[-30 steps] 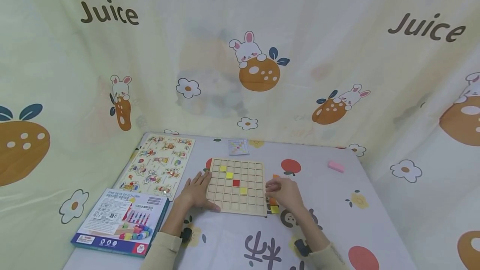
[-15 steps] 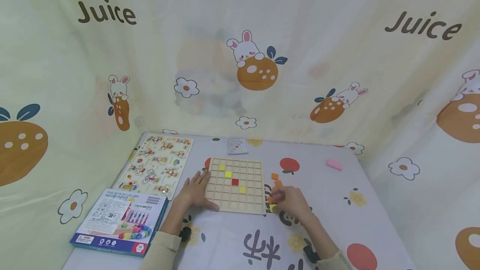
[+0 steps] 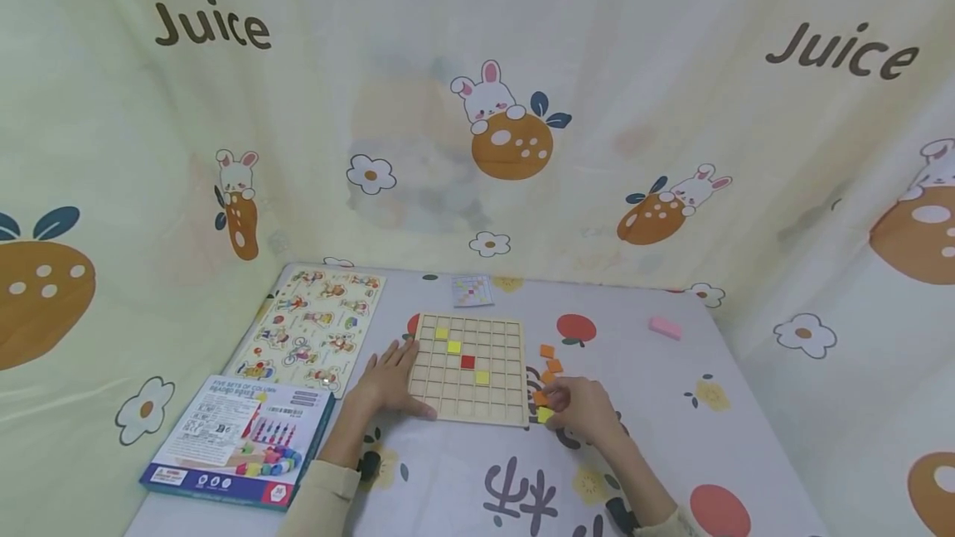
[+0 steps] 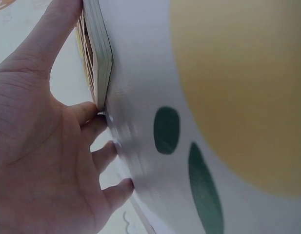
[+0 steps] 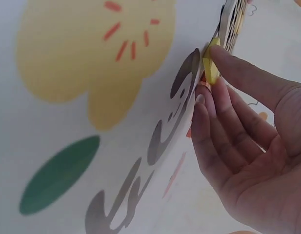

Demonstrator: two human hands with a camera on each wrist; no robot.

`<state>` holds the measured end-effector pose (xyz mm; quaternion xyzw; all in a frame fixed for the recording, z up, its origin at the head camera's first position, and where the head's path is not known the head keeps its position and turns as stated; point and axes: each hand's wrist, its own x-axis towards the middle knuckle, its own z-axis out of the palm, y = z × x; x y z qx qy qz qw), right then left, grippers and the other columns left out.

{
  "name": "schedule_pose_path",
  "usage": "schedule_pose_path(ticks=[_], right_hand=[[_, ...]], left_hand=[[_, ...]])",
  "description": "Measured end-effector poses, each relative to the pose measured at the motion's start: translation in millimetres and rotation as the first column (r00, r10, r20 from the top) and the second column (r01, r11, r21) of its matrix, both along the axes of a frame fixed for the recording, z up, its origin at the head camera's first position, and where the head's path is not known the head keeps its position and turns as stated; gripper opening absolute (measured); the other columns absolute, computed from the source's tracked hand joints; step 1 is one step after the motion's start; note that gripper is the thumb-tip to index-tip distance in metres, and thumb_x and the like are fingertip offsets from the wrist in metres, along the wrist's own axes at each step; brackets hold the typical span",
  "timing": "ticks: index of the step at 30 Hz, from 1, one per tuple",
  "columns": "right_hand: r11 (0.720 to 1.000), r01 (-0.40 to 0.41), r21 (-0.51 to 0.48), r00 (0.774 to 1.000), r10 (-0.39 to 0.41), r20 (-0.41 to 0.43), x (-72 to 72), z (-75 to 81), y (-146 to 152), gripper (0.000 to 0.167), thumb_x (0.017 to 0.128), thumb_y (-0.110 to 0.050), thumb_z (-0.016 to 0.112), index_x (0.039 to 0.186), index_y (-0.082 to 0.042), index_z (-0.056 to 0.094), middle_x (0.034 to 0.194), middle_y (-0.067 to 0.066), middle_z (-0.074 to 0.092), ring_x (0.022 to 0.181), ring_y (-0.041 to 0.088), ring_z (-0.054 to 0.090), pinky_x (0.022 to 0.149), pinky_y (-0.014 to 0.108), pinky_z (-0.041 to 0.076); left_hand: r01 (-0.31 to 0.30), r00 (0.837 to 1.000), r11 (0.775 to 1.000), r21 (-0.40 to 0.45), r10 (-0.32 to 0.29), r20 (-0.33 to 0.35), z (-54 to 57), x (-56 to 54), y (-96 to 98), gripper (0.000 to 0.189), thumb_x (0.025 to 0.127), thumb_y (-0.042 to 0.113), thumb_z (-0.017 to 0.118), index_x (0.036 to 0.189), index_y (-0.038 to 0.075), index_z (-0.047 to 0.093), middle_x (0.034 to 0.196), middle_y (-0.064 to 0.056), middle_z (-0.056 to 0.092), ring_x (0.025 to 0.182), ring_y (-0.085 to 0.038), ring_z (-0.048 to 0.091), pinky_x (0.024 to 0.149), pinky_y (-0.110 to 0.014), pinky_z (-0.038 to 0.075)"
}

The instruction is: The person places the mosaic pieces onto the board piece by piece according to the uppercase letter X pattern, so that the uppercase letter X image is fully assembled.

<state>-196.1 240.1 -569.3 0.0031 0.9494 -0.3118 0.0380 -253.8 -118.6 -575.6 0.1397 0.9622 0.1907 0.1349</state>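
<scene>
Grid board (image 3: 496, 355) rests just right of the left hand (image 3: 388, 384), whose spread fingers touch its edge; farther right, a yellow tile (image 3: 545, 416) is now pinched by the right hand (image 3: 584, 409), which has just reached it, so a piece seems chosen.

There are two hands (image 3: 390, 383), one gridded board (image 3: 457, 386), four yellow tiles (image 3: 453, 347), one red tile (image 3: 467, 362) and at least four orange tiles (image 3: 547, 350).

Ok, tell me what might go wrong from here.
The yellow tile could slip, since the right hand pinches it only at the fingertips. That hand might also nudge the orange tiles lying close by. The left hand, at the grid board's edge, could shift the board if it pushes.
</scene>
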Motion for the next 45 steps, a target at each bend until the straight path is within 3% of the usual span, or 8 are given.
schedule_pose_path(ticks=[7, 16, 24, 29, 36, 45], right_hand=[[0.998, 0.011, -0.064, 1.0, -0.01, 0.007, 0.4, 5.9, -4, 0.042, 0.07, 0.002, 0.09, 0.109, -0.009, 0.079, 0.082, 0.001, 0.068, 0.069, 0.017, 0.06, 0.051, 0.029, 0.052], [0.987, 0.048, -0.154, 0.996, -0.059, -0.07, -9.9, 9.2, -7, 0.038, 0.076, -0.003, 0.089, 0.113, -0.006, 0.078, 0.084, -0.002, 0.073, 0.073, 0.012, 0.067, 0.062, 0.028, 0.055], [0.962, 0.022, -0.274, 0.998, -0.038, -0.052, -17.8, 11.3, -19, 0.039, 0.078, -0.004, 0.089, 0.115, -0.008, 0.078, 0.081, -0.005, 0.075, 0.071, 0.013, 0.071, 0.06, 0.027, 0.057], [0.956, 0.007, -0.294, 0.999, -0.02, -0.039, -25.5, 8.7, -31, 0.036, 0.08, -0.008, 0.09, 0.114, -0.008, 0.078, 0.081, -0.006, 0.076, 0.072, 0.012, 0.072, 0.061, 0.026, 0.059], [0.957, -0.016, -0.289, 0.999, 0.007, -0.034, -32.8, 5.9, -43, 0.033, 0.081, -0.01, 0.09, 0.112, -0.01, 0.079, 0.081, -0.008, 0.077, 0.076, 0.012, 0.072, 0.059, 0.027, 0.054], [0.945, -0.016, -0.326, 0.999, 0.024, 0.021, -36.2, -0.3, -50, 0.034, 0.083, -0.008, 0.088, 0.114, -0.007, 0.076, 0.084, -0.003, 0.077, 0.078, 0.013, 0.073, 0.065, 0.028, 0.06]], left_hand=[[-0.005, 1.0, 1.0, 0.002, 0.005, -0.001, 1.3, 0.7, 0.5, 0.136, 0.066, 0.065, 0.091, 0.166, 0.003, 0.022, 0.172, -0.016, 0.022, 0.159, -0.04, 0.016, 0.126, -0.066, 0.013], [-0.007, 1.0, 1.0, -0.005, 0.007, -0.003, 1.7, 0.4, 0.0, 0.135, 0.066, 0.065, 0.091, 0.165, 0.004, 0.023, 0.172, -0.016, 0.023, 0.159, -0.041, 0.017, 0.126, -0.066, 0.014], [-0.005, 1.0, 1.0, -0.005, 0.006, 0.012, -0.9, -2.0, -0.8, 0.134, 0.068, 0.062, 0.092, 0.166, 0.004, 0.021, 0.173, -0.016, 0.021, 0.159, -0.04, 0.013, 0.127, -0.065, 0.01], [-0.001, 1.0, 1.0, -0.011, 0.001, 0.009, -2.5, -3.1, -0.7, 0.134, 0.068, 0.062, 0.091, 0.166, 0.004, 0.021, 0.173, -0.015, 0.02, 0.16, -0.04, 0.013, 0.127, -0.065, 0.01], [-0.001, 1.0, 1.0, -0.01, 0.001, 0.006, -0.8, -2.7, -0.5, 0.137, 0.066, 0.066, 0.091, 0.166, 0.005, 0.021, 0.173, -0.014, 0.02, 0.159, -0.039, 0.014, 0.126, -0.066, 0.013], [0.004, 1.0, 1.0, -0.003, -0.004, 0.017, 0.3, -2.2, 0.6, 0.133, 0.069, 0.061, 0.092, 0.166, 0.004, 0.021, 0.173, -0.015, 0.019, 0.16, -0.04, 0.013, 0.127, -0.065, 0.011]])
